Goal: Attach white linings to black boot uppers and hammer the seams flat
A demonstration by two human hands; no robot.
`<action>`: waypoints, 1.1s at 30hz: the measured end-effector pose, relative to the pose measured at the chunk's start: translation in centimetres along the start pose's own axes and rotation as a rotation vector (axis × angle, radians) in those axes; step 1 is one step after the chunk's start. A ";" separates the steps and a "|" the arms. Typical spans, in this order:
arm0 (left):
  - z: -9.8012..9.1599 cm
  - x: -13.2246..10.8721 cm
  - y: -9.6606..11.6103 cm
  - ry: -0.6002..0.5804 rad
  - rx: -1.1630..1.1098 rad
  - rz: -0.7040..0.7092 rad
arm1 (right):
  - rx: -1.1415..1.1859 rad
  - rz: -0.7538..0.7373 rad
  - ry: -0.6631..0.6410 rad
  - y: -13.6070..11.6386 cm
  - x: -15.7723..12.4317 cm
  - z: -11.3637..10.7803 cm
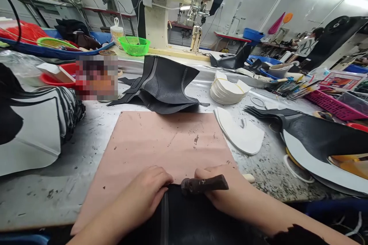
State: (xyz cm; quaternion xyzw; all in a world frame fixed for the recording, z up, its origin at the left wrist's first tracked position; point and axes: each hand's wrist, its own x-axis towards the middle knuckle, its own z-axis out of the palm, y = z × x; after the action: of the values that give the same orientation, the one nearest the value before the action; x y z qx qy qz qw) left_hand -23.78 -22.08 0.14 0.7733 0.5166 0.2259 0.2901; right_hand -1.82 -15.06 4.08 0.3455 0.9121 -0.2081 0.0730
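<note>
At the front edge of a pink work board (161,141), my left hand (151,189) pinches the upper edge of a black leather piece (189,214) with a seam strip running down it. The piece hangs toward me over the table edge, and its lower part is out of frame. My right hand (221,187) is closed around a hammer (205,184) with a dark, worn metal head. That head lies over the leather edge, just right of my left fingers; whether it touches cannot be told. A pale handle end shows beyond my right wrist.
Behind the board stands a folded black boot upper (163,80). White stacked pieces (228,90) and flat white pieces (241,130) lie to the right, near more black uppers (313,134). A stack of lined pieces (37,130) is left. A sewing machine (156,15) rises behind.
</note>
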 end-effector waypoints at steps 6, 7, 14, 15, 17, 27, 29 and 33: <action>0.6 -0.5 0.0 0.113 0.177 0.244 | -0.013 0.064 0.012 0.1 -0.4 -1.6; 0.6 -0.5 0.1 0.131 0.225 0.278 | -0.008 0.078 0.019 0.0 -0.4 -1.8; 0.7 -0.4 0.7 0.128 0.446 0.425 | -0.035 0.069 0.045 -1.0 0.5 -1.3; 0.7 -0.4 0.7 0.112 0.450 0.417 | -0.040 0.038 0.011 -1.1 0.6 -1.2; 0.9 -0.4 0.7 0.090 0.454 0.398 | -0.050 0.044 0.010 -1.2 0.7 -1.0; 0.8 -0.3 0.4 0.091 0.367 0.378 | -0.047 0.026 0.082 -1.6 1.3 -0.7; 0.6 -0.4 0.0 0.090 0.275 0.304 | -0.052 0.014 0.053 -1.8 1.4 -0.6; 0.1 -0.5 -1.2 0.045 0.074 0.132 | -0.099 0.021 0.008 -2.0 1.6 -0.5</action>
State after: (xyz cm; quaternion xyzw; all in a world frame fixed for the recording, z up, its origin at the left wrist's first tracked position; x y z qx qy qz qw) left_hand -24.65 -22.25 -0.78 0.8105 0.4790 0.2426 0.2340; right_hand -4.36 -15.25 4.75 0.3519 0.9179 -0.1606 0.0886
